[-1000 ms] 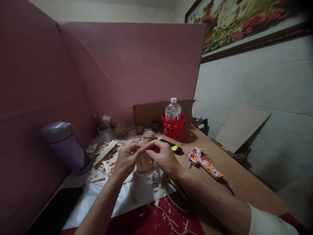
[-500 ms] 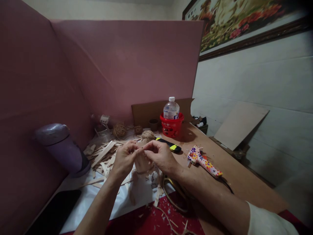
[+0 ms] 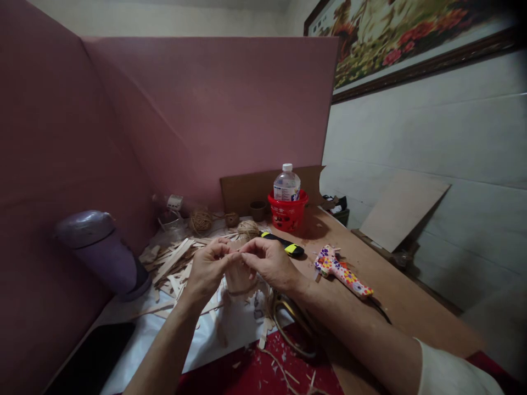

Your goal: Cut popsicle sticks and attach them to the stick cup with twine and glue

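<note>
My left hand and my right hand meet fingertip to fingertip, both pinched closed. Whatever lies between their fingers is too small to make out. Just below and behind them stands a pale wooden cup-like piece, partly covered by my fingers. A ball of twine shows right behind the fingertips. Wooden craft sticks lie in a loose heap to the left of my left hand. Under my right wrist are scissors with gold-coloured handles.
A black and yellow utility knife and a flowered glue gun lie to the right. Behind them a red bucket holds a plastic bottle. At left are a purple tumbler and a black flat object.
The view has shifted slightly. Both hands keep nearly the same pinched pose above the wooden piece, and nothing else has visibly moved.
</note>
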